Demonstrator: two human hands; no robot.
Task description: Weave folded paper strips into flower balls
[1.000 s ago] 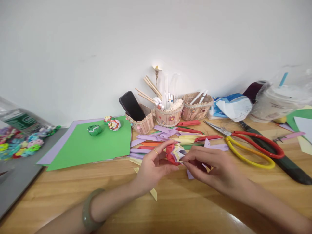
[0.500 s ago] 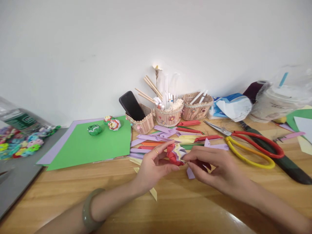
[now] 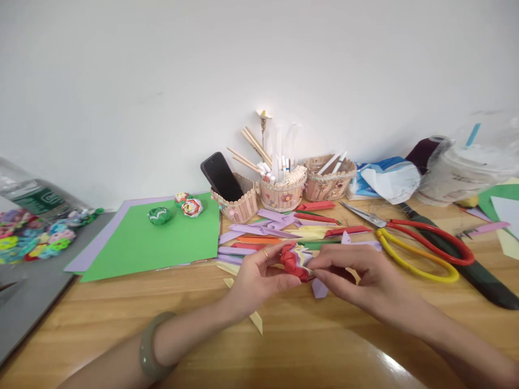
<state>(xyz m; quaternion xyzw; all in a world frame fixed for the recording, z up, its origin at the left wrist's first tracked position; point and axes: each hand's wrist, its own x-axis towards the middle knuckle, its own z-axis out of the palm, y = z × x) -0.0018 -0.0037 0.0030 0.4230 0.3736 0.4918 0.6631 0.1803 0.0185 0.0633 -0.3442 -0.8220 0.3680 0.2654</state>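
Note:
Between my hands is a small folded-paper piece (image 3: 293,261), red on the left with white, lilac and yellow zigzag layers on the right. My left hand (image 3: 259,278) grips its red side between thumb and fingers. At the other end, my right hand (image 3: 352,273) pinches the edge of the layers with thumb and index finger. Just behind lie folded paper strips (image 3: 259,234) in purple, red, orange, yellow and green. A purple scrap (image 3: 320,288) sits below the right fingers, and a pale yellow strip (image 3: 255,322) lies beside my left wrist.
Green paper (image 3: 154,248) at left bears several paper balls (image 3: 191,207). Decorated baskets (image 3: 281,195) stand by the wall, one holding a phone (image 3: 222,175). Scissors (image 3: 421,243) rest on a dark green sheath-like object (image 3: 486,286). A plastic cup (image 3: 450,167) stands far right.
The view has shifted slightly. Both hands keep hold of the folded-paper piece, which has turned a little; the right fingertips stay at its layered edge.

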